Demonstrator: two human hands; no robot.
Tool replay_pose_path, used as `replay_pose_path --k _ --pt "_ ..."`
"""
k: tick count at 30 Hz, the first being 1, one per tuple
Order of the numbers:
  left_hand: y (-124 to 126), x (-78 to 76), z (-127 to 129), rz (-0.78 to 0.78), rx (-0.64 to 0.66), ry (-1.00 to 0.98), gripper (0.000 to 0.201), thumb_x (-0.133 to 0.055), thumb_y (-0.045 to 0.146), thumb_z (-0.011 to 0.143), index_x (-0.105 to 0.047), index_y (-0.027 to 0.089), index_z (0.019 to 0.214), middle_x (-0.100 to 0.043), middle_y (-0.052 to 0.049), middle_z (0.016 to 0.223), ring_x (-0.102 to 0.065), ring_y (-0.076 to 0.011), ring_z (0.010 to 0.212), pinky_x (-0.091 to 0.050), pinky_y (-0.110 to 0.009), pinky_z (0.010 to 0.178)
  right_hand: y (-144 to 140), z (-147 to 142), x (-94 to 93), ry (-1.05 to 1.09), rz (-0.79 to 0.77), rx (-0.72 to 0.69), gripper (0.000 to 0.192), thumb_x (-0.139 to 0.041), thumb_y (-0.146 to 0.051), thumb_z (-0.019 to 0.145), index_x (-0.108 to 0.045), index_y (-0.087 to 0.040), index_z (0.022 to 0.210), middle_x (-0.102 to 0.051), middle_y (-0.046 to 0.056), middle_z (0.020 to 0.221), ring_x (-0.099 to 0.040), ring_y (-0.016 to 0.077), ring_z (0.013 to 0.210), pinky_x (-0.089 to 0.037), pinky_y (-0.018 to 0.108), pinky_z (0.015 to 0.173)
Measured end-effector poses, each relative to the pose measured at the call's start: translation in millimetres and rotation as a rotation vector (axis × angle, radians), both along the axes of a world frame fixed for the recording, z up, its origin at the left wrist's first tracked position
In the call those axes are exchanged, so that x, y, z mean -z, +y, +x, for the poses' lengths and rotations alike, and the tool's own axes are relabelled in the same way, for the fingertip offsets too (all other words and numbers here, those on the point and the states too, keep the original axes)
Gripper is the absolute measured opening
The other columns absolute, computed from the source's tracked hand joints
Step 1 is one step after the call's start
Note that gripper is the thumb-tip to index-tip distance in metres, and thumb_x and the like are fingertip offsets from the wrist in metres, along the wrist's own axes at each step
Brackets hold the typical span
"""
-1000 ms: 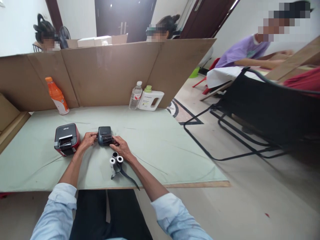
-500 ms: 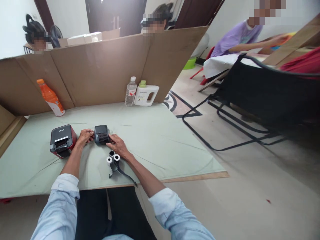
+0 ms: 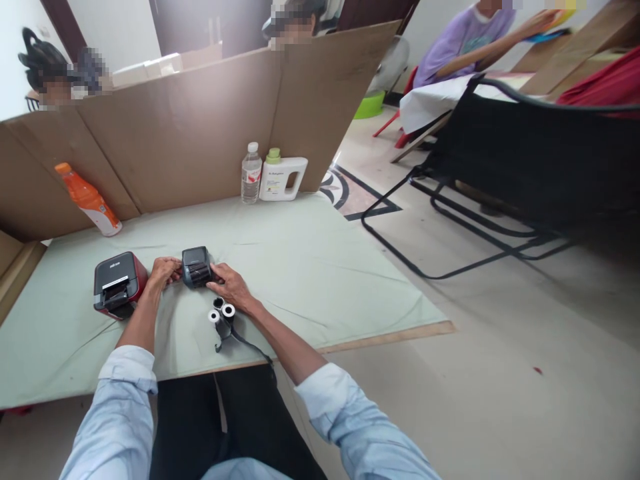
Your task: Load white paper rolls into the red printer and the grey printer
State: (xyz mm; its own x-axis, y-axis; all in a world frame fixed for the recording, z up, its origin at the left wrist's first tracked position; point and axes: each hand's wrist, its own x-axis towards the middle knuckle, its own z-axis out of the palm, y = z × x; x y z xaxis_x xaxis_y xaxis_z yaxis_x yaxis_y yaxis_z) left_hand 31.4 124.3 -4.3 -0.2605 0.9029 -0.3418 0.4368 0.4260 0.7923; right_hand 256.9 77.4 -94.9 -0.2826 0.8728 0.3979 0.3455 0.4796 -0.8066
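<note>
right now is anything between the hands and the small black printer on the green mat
Nothing visible. The left hand and right hand already touch the small black printer from either side; the paper rolls lie nearer the person, beside the right wrist.

small printer (image 3: pixel 196 265) on the table (image 3: pixel 320 267), held between left hand (image 3: pixel 164 272) and right hand (image 3: pixel 229 285). larger printer (image 3: pixel 117 283) just left of the left hand. paper rolls (image 3: pixel 221 313) just before the right hand. tilted bottle (image 3: pixel 88 199) far left against the cardboard screen (image 3: pixel 175 133); water bottle (image 3: pixel 251 173) and jug (image 3: pixel 283 178) side by side further right along it. folding chair (image 3: pixel 520 167) off to the right.
</note>
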Motion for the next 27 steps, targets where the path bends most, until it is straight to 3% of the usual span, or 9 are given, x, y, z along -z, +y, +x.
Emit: replay_pose_path --k 5,11,18,27 --pt "-4 1.8 4 0.031 0.017 0.045 0.016 -0.066 0.009 0.078 -0.075 0.011 0.091 -0.058 0.003 0.048 -0.051 -0.0082 0.037 -0.029 -0.016 0.038 -1 0 -5.8 -0.007 -0.004 0.0 0.05 -0.07 -0.031 0.091 -0.063 -0.023 0.14 -0.064 0.007 0.111 -0.062 0.0205 0.088 -0.056 0.036 0.084" --pt "-6 0.4 3 0.063 0.055 -0.035 0.03 -0.069 0.017 0.086 -0.076 0.011 0.115 -0.069 -0.001 0.066 -0.057 -0.0078 0.044 -0.035 -0.016 0.04 -1 -1 -4.5 0.004 -0.016 0.011 0.054 -0.07 -0.031 0.091 -0.06 -0.025 0.143 -0.064 0.007 0.112 -0.062 0.0193 0.088 -0.057 0.035 0.085" --pt "-7 -7.5 -2 0.003 0.143 -0.121 0.057 -0.067 0.019 0.092 -0.058 0.014 0.149 -0.063 0.003 0.06 -0.052 -0.0077 0.041 -0.032 -0.017 0.039 -1 -2 -4.7 -0.04 -0.023 0.027 0.061 -0.071 -0.033 0.091 -0.056 -0.02 0.148 -0.064 0.009 0.116 -0.061 0.0205 0.09 -0.056 0.035 0.087" --pt "0 -9.2 -2 -0.092 0.172 -0.146 0.071 -0.065 0.018 0.09 -0.046 0.018 0.158 -0.057 0.005 0.055 -0.048 -0.008 0.037 -0.027 -0.018 0.037 0 -1 -2.9 -0.028 -0.005 0.019 0.058 -0.071 -0.033 0.091 -0.058 -0.023 0.146 -0.064 0.008 0.114 -0.061 0.021 0.091 -0.056 0.035 0.085"
